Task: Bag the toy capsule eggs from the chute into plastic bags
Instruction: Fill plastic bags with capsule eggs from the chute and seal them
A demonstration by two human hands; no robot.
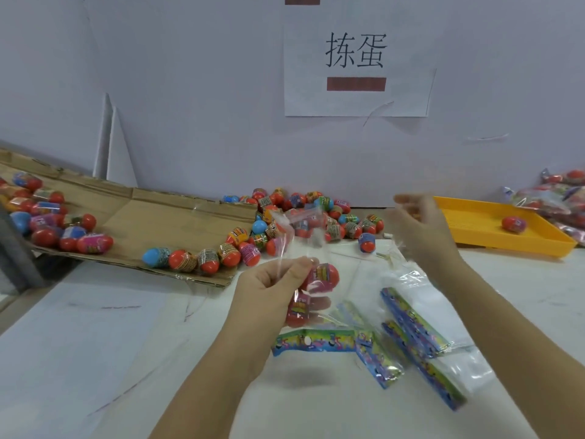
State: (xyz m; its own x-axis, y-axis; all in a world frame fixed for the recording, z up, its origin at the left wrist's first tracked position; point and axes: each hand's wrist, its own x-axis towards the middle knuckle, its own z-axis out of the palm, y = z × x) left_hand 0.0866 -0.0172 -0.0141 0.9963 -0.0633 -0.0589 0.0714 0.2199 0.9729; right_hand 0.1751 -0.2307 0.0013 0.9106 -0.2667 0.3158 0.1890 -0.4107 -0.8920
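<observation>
At frame centre my left hand (272, 293) grips a clear plastic bag (299, 226) holding two capsule eggs (324, 277). My right hand (421, 229), centre-right, is blurred, so I cannot tell its grip.

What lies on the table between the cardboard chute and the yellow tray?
In the head view, a heap of loose capsule eggs lies there; the raised right hand partly hides the stretch near the tray.

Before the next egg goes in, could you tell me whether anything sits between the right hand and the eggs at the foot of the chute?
Nothing visible blocks the right hand from the nearest eggs. The clear bag, held up by the left hand, hangs in front of others farther left.
</observation>
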